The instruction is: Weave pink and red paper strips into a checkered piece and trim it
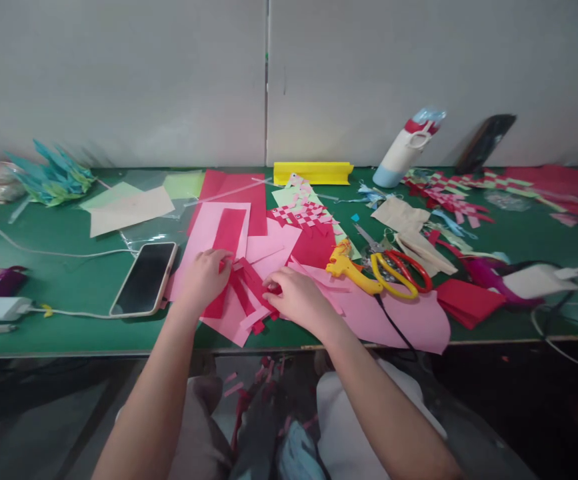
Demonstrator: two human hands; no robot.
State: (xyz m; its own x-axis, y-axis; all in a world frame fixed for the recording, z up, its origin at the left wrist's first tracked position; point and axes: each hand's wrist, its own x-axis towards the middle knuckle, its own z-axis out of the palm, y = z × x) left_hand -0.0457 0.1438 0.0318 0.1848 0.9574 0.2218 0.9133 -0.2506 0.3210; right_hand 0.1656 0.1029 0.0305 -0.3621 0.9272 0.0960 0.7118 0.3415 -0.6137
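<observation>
Both hands are over a loose pile of red and pink paper strips point(251, 283). My left hand point(207, 279) is closed, thumb and fingertips together, above a red paper strip point(231, 230) on a pink sheet point(196, 243). To the right of the pile, my right hand point(296, 297) has its fingers curled inward in a pinch. Whatever either hand holds is too small or hidden to name. Behind the right hand lie woven pink, red and white paper pieces point(303, 208). Yellow-and-red-handled scissors point(393, 273) and a yellow glue gun point(351, 267) rest on pink paper at the right.
A smartphone point(145, 280) with a white cable lies on the green table point(83, 277) at left. A yellow folded strip point(313, 173) stands by the wall. A white bottle point(403, 155) is at the back right. A white charger point(539, 281) and cables sit at far right.
</observation>
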